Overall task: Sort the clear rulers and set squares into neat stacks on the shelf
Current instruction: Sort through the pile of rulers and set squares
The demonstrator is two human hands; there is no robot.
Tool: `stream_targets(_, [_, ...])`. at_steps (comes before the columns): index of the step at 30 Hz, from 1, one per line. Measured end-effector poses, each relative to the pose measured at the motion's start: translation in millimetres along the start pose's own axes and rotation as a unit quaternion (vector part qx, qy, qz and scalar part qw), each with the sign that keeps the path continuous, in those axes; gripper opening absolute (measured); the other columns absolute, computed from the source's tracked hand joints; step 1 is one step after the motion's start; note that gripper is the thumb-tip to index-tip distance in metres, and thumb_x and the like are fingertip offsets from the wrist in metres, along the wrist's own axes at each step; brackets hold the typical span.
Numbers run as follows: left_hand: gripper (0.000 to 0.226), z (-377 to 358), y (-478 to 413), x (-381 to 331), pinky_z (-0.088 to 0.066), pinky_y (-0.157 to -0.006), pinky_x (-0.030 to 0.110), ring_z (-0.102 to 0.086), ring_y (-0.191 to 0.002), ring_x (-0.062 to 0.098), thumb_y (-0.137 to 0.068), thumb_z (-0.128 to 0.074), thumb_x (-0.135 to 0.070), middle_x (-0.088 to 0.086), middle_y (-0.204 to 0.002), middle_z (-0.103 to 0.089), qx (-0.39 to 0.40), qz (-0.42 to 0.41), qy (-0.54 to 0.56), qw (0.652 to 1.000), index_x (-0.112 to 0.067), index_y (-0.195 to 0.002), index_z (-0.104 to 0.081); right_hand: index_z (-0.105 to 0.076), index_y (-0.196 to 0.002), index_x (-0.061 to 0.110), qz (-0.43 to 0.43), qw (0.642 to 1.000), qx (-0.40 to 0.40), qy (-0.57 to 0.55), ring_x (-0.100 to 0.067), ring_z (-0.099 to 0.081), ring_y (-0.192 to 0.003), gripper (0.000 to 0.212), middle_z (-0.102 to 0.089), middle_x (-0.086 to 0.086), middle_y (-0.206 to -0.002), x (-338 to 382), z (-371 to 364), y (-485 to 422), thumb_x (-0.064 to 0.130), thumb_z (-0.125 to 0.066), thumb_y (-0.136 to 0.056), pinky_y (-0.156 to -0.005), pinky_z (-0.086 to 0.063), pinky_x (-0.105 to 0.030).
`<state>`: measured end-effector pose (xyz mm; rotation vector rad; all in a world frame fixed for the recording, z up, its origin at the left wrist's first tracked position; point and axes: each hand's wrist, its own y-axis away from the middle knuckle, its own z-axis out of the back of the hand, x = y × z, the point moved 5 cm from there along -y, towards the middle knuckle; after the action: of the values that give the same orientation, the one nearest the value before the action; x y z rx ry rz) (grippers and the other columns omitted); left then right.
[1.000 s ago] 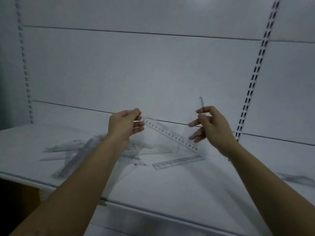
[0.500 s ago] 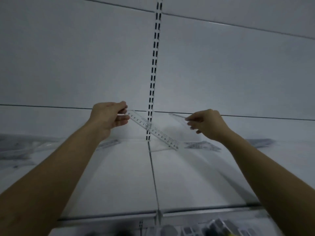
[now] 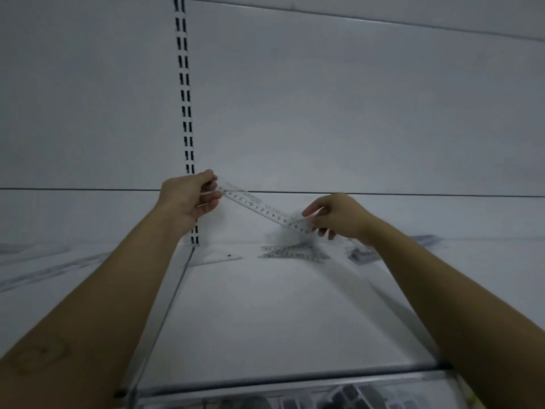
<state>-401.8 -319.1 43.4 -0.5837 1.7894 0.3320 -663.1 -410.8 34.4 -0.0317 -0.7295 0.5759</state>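
You hold a clear ruler (image 3: 262, 209) in the air above the white shelf (image 3: 265, 314), its scale slanting from 10 o'clock down to 4 o'clock. Your left hand (image 3: 188, 196) pinches its upper end and your right hand (image 3: 336, 216) its lower. At the ruler's 6 o'clock a pile of set squares (image 3: 295, 252) lies on the shelf, with a lone set square (image 3: 218, 258) at the pile's 9 o'clock.

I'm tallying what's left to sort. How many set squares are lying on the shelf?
2 plainly: a marked set square below the right hand and a faint clear set square by the shelf seam. Blurred pieces at the far left may be more.
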Motion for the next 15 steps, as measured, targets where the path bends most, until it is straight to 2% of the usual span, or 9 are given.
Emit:
stream_targets(3, [0.015,-6,1,16,-0.052,-0.050,0.018,-0.060,-0.049,0.007,-0.091,-0.063,-0.021,-0.002,-0.063,-0.062,0.003,0.014,0.073,0.997,-0.009,-0.081,-0.065,-0.072,-0.091,0.002,-0.012,0.997,0.066,-0.039,-0.014,-0.061,-0.056,0.015,-0.072,-0.006,-0.072,-4,-11,-10,0.001,-0.073,-0.076,-0.051,-0.050,-0.024])
stream_targets(5, [0.016,-6,0,25,-0.052,-0.052,0.018,-0.059,-0.051,0.007,-0.092,-0.062,-0.021,-0.001,-0.066,-0.061,0.004,0.025,0.105,0.994,-0.009,-0.081,-0.065,-0.075,-0.087,0.005,-0.004,0.996,0.080,-0.035,-0.010,-0.059,-0.056,0.016,-0.069,-0.003,-0.069,-6,-26,-16,0.006,-0.080,-0.072,-0.054,-0.049,-0.022])
stream_targets(8, [0.016,-1,-1,34,-0.054,-0.054,0.018,-0.061,-0.051,0.008,-0.091,-0.063,-0.020,-0.001,-0.063,-0.063,-0.003,0.032,0.114,0.993,-0.007,-0.082,-0.065,-0.077,-0.087,0.020,0.032,0.993,0.053,0.099,-0.011,-0.064,-0.078,0.015,-0.070,0.003,-0.084,-16,-47,-24,0.026,-0.079,-0.074,-0.070,-0.050,-0.021])
stream_targets(10, [0.015,2,-2,37,-0.055,-0.055,0.019,-0.063,-0.052,0.009,-0.091,-0.063,-0.019,-0.001,-0.061,-0.064,-0.011,0.029,0.109,0.994,-0.006,-0.083,-0.066,-0.074,-0.092,0.023,0.042,0.984,0.040,0.170,-0.015,-0.063,-0.086,0.019,-0.068,0.003,-0.093,-23,-54,-27,0.036,-0.074,-0.078,-0.079,-0.052,-0.026])
stream_targets(13, [0.013,0,-1,41,-0.055,-0.056,0.020,-0.067,-0.055,0.011,-0.090,-0.064,-0.016,0.001,-0.064,-0.064,-0.016,0.025,0.104,0.994,-0.004,-0.085,-0.065,-0.071,-0.093,0.016,0.033,0.981,0.000,0.190,-0.022,-0.063,-0.088,0.017,-0.066,-0.001,-0.091,-25,-37,-27,0.027,-0.061,-0.084,-0.075,-0.051,-0.031])
stream_targets(15, [0.010,-4,1,42,-0.056,-0.056,0.022,-0.069,-0.057,0.014,-0.090,-0.063,-0.011,0.005,-0.069,-0.063,-0.012,0.024,0.106,0.994,-0.002,-0.086,-0.064,-0.069,-0.098,0.017,0.026,0.985,-0.082,0.151,-0.023,-0.063,-0.088,0.020,-0.065,0.000,-0.090,-22,-8,-21,0.013,-0.053,-0.086,-0.074,-0.048,-0.028])
